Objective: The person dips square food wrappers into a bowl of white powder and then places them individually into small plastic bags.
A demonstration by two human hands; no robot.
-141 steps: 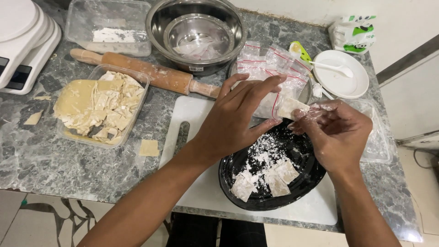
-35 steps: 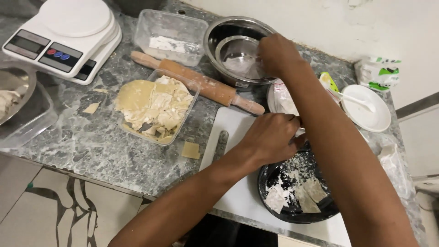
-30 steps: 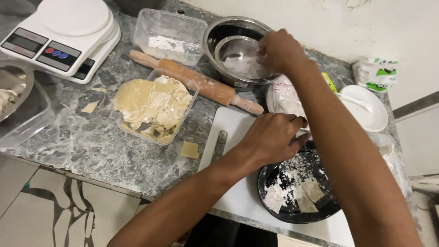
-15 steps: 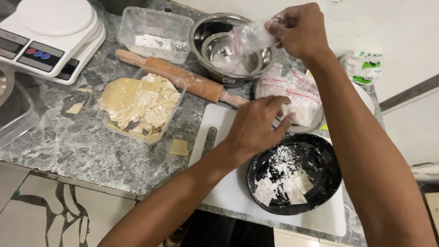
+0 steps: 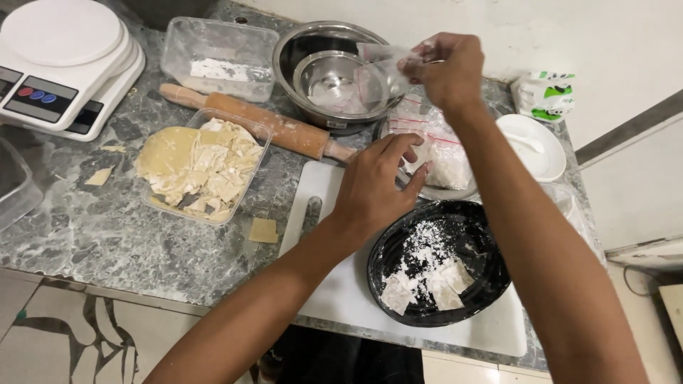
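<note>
Fingers (image 5: 427,60) of our right hand (image 5: 448,71) pinch a small clear bag (image 5: 380,67) above the steel bowl (image 5: 331,75); our left hand (image 5: 377,188), fingers apart, reaches for bagged powder (image 5: 448,163).

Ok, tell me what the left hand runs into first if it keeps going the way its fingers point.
Probably the pile of small clear bags on the plate: the left hand points right at it, fingertips almost touching, though height is unclear.
</note>
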